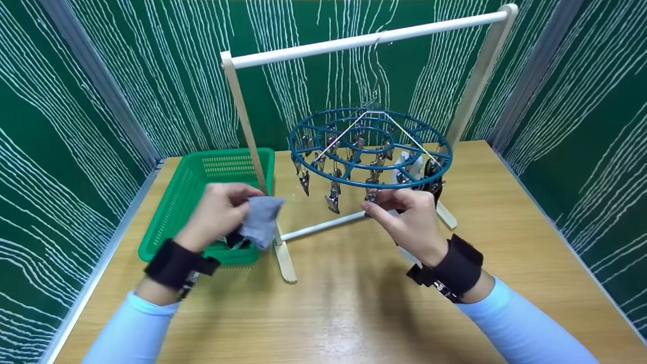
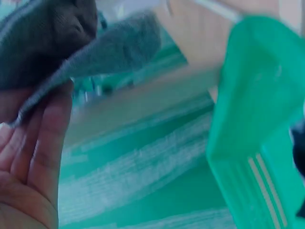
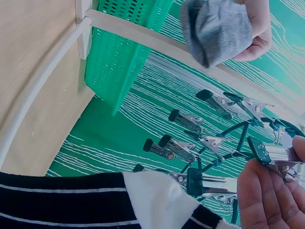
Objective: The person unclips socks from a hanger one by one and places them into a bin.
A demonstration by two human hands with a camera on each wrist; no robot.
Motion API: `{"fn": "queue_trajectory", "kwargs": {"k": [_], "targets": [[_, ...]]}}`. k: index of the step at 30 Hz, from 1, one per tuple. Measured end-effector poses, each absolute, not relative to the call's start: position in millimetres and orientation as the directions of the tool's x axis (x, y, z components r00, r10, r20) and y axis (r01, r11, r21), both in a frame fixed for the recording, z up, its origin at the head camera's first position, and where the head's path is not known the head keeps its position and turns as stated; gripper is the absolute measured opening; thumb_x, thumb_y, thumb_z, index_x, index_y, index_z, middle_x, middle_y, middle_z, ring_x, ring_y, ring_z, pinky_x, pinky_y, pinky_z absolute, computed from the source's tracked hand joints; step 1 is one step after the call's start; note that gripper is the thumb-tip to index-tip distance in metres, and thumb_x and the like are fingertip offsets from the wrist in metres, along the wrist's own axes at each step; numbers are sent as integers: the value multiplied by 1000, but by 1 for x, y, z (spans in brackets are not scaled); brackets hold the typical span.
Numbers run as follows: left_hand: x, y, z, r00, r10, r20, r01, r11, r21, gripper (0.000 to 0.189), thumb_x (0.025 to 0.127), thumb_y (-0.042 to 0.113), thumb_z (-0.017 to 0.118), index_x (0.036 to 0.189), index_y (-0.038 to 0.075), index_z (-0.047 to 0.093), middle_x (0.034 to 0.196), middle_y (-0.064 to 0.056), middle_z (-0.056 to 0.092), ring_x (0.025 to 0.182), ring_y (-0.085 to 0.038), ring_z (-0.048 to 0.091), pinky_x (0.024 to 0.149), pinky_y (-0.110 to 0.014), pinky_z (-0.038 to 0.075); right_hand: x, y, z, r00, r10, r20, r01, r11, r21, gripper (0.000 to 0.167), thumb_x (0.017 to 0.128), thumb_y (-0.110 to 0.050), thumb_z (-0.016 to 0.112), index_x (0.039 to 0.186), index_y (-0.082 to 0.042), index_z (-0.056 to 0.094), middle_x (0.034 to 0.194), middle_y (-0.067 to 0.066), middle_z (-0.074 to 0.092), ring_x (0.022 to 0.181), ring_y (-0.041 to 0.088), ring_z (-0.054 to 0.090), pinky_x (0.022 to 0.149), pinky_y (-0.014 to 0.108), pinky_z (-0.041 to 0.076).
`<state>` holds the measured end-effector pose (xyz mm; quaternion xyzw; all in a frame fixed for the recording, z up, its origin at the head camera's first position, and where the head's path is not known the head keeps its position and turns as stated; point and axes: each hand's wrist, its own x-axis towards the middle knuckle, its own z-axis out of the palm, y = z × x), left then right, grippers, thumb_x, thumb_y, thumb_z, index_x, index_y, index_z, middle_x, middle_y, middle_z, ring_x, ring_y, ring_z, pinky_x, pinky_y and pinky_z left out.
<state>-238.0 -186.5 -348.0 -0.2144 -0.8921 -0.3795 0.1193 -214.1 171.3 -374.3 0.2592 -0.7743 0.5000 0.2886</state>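
My left hand pinches a small grey sock by its edge, beside the near left post of the stand. In the left wrist view the sock's fabric spreads out from the fingertips. My right hand holds a metal clip between thumb and fingers, at the near rim of a round blue-green hanger. Several more clips dangle from the hanger. A black-and-white striped sock stretches across the bottom of the right wrist view, close to a clip with dark tips.
A green plastic basket stands on the table at the left, with dark fabric inside. The hanger hangs from the white bar of a wooden stand, whose feet rest on the wooden table. Green walls surround the table.
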Motion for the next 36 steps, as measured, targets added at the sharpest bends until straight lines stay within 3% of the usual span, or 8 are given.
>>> {"fn": "queue_trajectory", "kwargs": {"k": [6, 15, 19, 23, 26, 32, 34, 36], "targets": [[-249, -219, -337, -887, 274, 372, 454, 668, 589, 33, 91, -11, 56, 107, -2, 83, 104, -19, 82, 77, -19, 64, 67, -18, 48, -214, 172, -374, -703, -104, 703, -683, 373, -628, 12, 86, 7, 86, 97, 8, 81, 89, 17, 83, 73, 3, 73, 73, 11, 59], [-273, -248, -335, -931, 204, 303, 351, 733, 583, 33, 96, -9, 55, 117, -4, 80, 116, -24, 80, 86, -27, 63, 72, -23, 45, -215, 173, -374, -688, -103, 719, -697, 372, -614, 9, 86, 8, 86, 93, 8, 80, 87, 17, 82, 72, 1, 72, 72, 10, 58], [-290, -257, -340, -947, 199, 251, 311, 758, 573, 32, 99, -8, 55, 121, -6, 78, 120, -28, 77, 84, -29, 61, 66, -25, 42, -215, 173, -374, -688, -96, 720, -695, 372, -615, 9, 86, 7, 86, 92, 6, 81, 87, 17, 82, 72, 1, 72, 72, 10, 58], [-306, -263, -347, -955, 193, 224, 286, 797, 532, 32, 99, -7, 55, 121, -7, 78, 117, -30, 77, 88, -33, 66, 70, -31, 49, -214, 172, -374, -685, -96, 723, -698, 373, -611, 9, 85, 7, 87, 92, 5, 82, 87, 17, 82, 71, 0, 72, 71, 9, 57], [-316, -265, -352, -962, 180, 206, 261, 826, 499, 33, 99, -7, 54, 121, -8, 77, 118, -30, 77, 102, -39, 72, 83, -44, 58, -214, 172, -374, -685, -102, 721, -698, 374, -610, 10, 85, 7, 87, 94, 5, 82, 87, 17, 82, 71, 0, 71, 71, 9, 57], [-331, -265, -362, -971, 185, 153, 228, 907, 353, 31, 102, -5, 55, 125, -8, 76, 125, -31, 75, 117, -47, 72, 100, -61, 60, -212, 171, -374, -697, -111, 709, -691, 368, -622, 11, 86, 6, 87, 97, 6, 82, 90, 17, 83, 73, 2, 73, 72, 10, 58], [-335, -266, -366, -967, 203, 152, 238, 932, 272, 31, 101, -6, 54, 122, -8, 77, 123, -31, 76, 116, -47, 73, 100, -61, 60, -212, 171, -373, -698, -111, 707, -689, 371, -622, 11, 86, 6, 87, 96, 5, 82, 91, 17, 83, 73, 1, 73, 72, 10, 58], [-339, -266, -373, -961, 227, 156, 254, 951, 179, 28, 100, -8, 53, 109, -8, 79, 112, -31, 77, 106, -48, 75, 93, -61, 62, -212, 172, -373, -698, -113, 707, -689, 374, -621, 12, 86, 6, 87, 97, 6, 82, 91, 17, 83, 73, 1, 73, 72, 10, 58]]}}
